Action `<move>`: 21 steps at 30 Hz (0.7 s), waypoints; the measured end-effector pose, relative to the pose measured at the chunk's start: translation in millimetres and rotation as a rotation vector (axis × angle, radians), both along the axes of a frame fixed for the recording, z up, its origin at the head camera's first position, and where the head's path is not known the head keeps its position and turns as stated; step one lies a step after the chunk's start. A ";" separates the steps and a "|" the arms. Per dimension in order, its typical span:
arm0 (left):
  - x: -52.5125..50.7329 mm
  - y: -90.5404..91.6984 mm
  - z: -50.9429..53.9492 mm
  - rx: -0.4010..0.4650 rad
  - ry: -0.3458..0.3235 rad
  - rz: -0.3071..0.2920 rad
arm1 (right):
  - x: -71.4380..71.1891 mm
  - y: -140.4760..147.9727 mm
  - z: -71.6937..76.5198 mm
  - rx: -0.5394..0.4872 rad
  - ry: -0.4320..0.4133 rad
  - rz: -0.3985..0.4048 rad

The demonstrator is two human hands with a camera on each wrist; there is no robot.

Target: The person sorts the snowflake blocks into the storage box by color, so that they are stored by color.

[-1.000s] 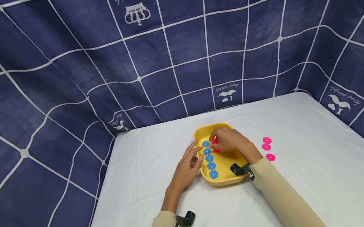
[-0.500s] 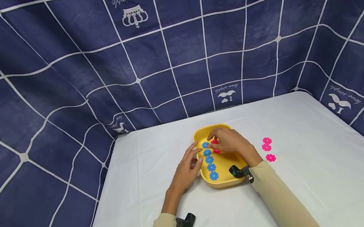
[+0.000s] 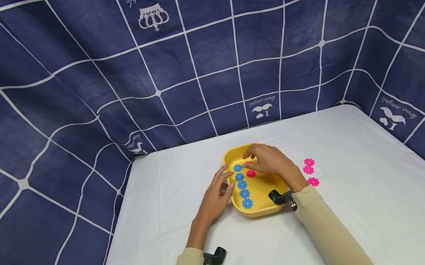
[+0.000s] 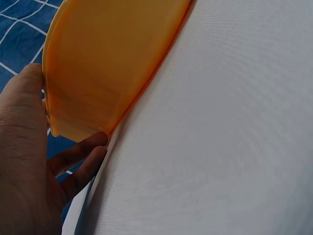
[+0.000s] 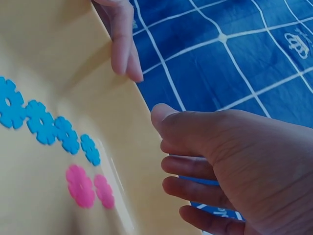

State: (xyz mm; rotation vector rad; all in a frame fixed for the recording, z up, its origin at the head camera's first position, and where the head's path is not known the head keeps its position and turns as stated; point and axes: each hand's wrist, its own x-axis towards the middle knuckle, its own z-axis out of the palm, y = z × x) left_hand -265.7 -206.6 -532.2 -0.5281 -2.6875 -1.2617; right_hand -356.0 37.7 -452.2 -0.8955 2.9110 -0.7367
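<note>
**Yellow tray (image 3: 262, 194) stood gripped along its left side**

On the white-covered tabletop (image 3: 172, 191), the tray was clamped by the left hand (image 3: 214, 198), with some fingers hooked over the rim and others against the outer wall. The right hand (image 3: 271, 160) reached over the tray's far right part, its fingers loosely curled and the thumb apart from the forefinger, with nothing seen between them.

Inside, five blue discs (image 3: 242, 184) with notched edges formed a line near the left wall. Beside the far end of that line lay two pink discs (image 3: 251, 173), one of them partly hidden by the right thumb. Three more pink pieces (image 3: 308, 169) rested outside, to the right, two touching and one a little nearer the person. Navy cloth (image 3: 218, 51) with white gridlines hung behind.
</note>
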 end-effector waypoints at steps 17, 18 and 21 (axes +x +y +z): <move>-0.8 0.3 0.6 -0.009 0.001 0.006 | -5.9 30.7 5.3 -0.042 -0.033 -0.098; -0.8 0.4 0.8 -0.008 0.002 0.007 | -6.4 32.6 5.4 -0.047 -0.035 -0.100; -0.7 0.9 1.3 -0.006 0.006 0.010 | -7.4 38.7 6.4 -0.062 -0.036 -0.112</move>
